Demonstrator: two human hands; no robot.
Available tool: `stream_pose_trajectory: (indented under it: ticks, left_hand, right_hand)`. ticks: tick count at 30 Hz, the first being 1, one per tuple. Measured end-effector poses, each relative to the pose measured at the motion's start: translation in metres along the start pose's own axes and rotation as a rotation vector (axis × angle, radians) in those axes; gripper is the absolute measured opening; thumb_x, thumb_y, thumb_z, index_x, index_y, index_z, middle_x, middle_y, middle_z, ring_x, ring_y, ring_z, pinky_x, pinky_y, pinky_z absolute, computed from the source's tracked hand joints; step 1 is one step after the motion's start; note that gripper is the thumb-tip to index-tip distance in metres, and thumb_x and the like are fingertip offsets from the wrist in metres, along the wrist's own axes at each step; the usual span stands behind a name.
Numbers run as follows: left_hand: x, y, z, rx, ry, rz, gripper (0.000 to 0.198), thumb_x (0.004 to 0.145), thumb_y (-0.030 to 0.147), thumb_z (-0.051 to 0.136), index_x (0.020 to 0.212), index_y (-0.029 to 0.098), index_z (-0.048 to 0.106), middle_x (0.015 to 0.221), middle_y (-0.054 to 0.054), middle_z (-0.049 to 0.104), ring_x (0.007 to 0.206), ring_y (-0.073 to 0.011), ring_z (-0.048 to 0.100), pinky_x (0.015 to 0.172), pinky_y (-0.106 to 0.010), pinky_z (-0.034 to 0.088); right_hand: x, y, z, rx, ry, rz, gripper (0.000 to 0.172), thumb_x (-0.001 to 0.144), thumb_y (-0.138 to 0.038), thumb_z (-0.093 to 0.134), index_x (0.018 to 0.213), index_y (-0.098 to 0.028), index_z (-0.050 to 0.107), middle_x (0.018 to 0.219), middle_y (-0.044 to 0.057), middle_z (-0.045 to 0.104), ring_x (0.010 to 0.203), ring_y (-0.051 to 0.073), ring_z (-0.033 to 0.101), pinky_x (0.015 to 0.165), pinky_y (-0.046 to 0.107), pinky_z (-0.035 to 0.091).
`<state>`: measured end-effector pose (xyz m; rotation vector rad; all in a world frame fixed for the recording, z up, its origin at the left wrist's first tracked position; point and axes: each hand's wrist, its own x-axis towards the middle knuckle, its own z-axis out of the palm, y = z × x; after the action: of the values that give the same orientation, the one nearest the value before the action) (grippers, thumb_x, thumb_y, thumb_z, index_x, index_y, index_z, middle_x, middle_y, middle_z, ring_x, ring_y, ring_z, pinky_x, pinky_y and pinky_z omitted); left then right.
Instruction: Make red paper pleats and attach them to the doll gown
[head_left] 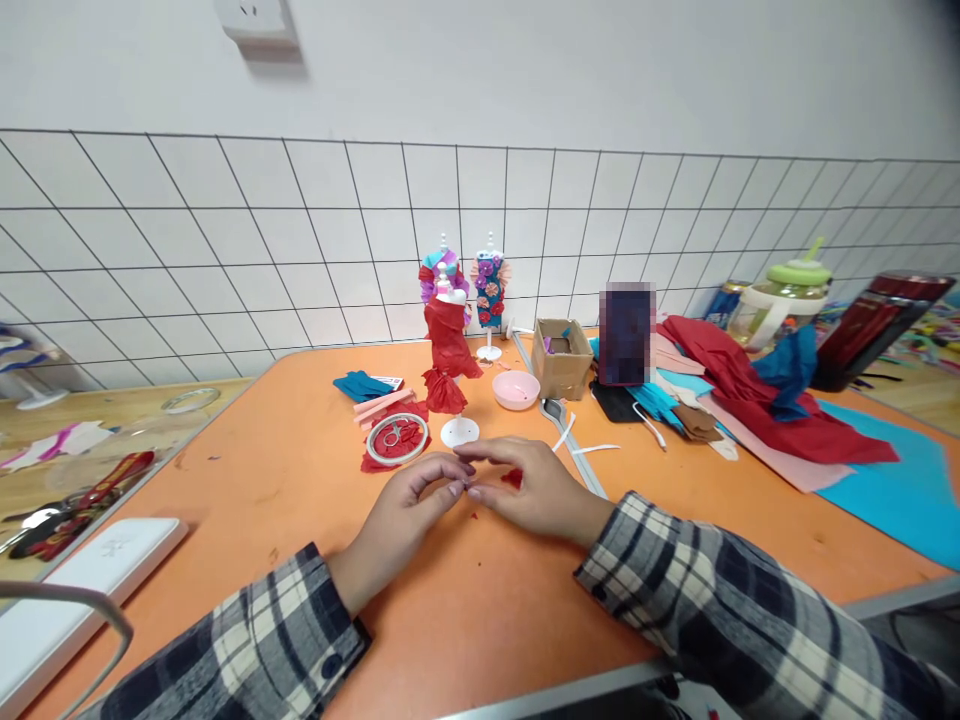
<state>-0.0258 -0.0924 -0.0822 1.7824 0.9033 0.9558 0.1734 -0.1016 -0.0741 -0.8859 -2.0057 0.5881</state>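
My left hand [409, 505] and my right hand [529, 490] meet fingertip to fingertip low over the orange table [285, 560]. Both pinch a small red scrap of paper [512, 478], most of it hidden by the right fingers. Tiny red crumbs lie on the table beside them. Just beyond stands a small white mannequin in a red paper dress [448, 355] on a round white base [459, 432]. To its left a round ring lies on a red paper piece [396, 438].
Behind stand two more dressed mannequins [489, 290], a pink bowl [515, 389], a cardboard box [562, 357] and a phone [627, 333]. Red, blue and pink paper sheets [780, 420] cover the right side. A white flat case [90, 580] lies at the left edge.
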Motion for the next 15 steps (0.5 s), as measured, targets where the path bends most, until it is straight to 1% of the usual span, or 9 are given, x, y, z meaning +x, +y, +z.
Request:
stream_pose_trajectory:
  ticks: [2,3,5,8,10,12,13,15]
  left_hand:
    - [0.000,0.000,0.001,0.059,-0.011,-0.010,0.019,0.085,0.034,0.057,0.085,0.019,0.068,0.093,-0.007,0.070,0.092,-0.0220,0.063,0.088,-0.034,0.046]
    - [0.000,0.001,0.001,0.086,-0.015,-0.013,0.019,0.085,0.034,0.057,0.085,0.019,0.068,0.092,-0.007,0.070,0.090,-0.0218,0.063,0.087,-0.034,0.046]
    - [0.001,0.001,0.002,0.134,-0.021,-0.009,0.020,0.085,0.034,0.056,0.082,0.019,0.069,0.091,-0.007,0.070,0.089,-0.0215,0.064,0.086,-0.034,0.046]
    - [0.001,0.002,0.003,0.209,-0.011,0.014,0.020,0.084,0.032,0.058,0.078,0.019,0.071,0.092,-0.008,0.070,0.089,-0.0214,0.064,0.086,-0.035,0.047]
    - [0.001,0.003,0.004,0.250,-0.001,0.033,0.020,0.083,0.031,0.059,0.079,0.019,0.074,0.093,-0.008,0.070,0.090,-0.0216,0.065,0.087,-0.035,0.048]
    - [0.000,0.005,0.006,0.256,-0.009,0.034,0.020,0.083,0.031,0.059,0.086,0.020,0.076,0.097,-0.009,0.070,0.093,-0.0215,0.065,0.088,-0.035,0.048]
    - [0.000,0.007,0.007,0.247,-0.018,0.024,0.021,0.082,0.031,0.060,0.091,0.020,0.076,0.099,-0.009,0.070,0.094,-0.0215,0.065,0.089,-0.035,0.049]
    - [-0.001,0.009,0.009,0.229,-0.043,-0.006,0.025,0.082,0.033,0.061,0.099,0.021,0.075,0.101,-0.008,0.070,0.095,-0.0214,0.065,0.089,-0.034,0.049]
  right_hand:
    - [0.001,0.000,0.002,0.012,-0.019,0.060,0.024,0.083,-0.019,0.065,0.106,-0.023,0.072,0.101,0.003,0.074,0.090,0.016,0.068,0.080,0.027,0.052]
    - [0.001,0.001,0.002,0.011,-0.023,0.088,0.021,0.083,-0.017,0.065,0.101,-0.022,0.074,0.096,0.003,0.075,0.086,0.015,0.068,0.076,0.026,0.052]
    - [0.002,0.001,0.000,-0.013,-0.045,0.120,0.019,0.082,-0.014,0.065,0.096,-0.022,0.075,0.092,0.003,0.075,0.082,0.015,0.068,0.074,0.025,0.051]
    - [0.003,0.003,-0.007,-0.084,-0.119,0.103,0.021,0.082,-0.015,0.065,0.099,-0.023,0.075,0.089,0.003,0.075,0.082,0.016,0.068,0.075,0.026,0.049]
    - [0.004,0.004,-0.014,-0.093,-0.156,0.107,0.028,0.083,-0.015,0.064,0.107,-0.023,0.073,0.087,0.002,0.075,0.081,0.016,0.066,0.074,0.026,0.047]
    - [0.005,0.006,-0.020,-0.026,-0.153,0.163,0.032,0.083,-0.014,0.062,0.113,-0.023,0.070,0.084,0.002,0.073,0.076,0.014,0.065,0.071,0.025,0.047]
    - [0.006,0.007,-0.023,0.029,-0.146,0.198,0.030,0.083,-0.015,0.061,0.111,-0.022,0.070,0.082,0.001,0.072,0.073,0.013,0.063,0.068,0.024,0.046]
    - [0.007,0.008,-0.026,0.142,-0.164,0.249,0.021,0.084,-0.017,0.059,0.100,-0.019,0.073,0.078,0.001,0.070,0.066,0.011,0.060,0.062,0.023,0.045]
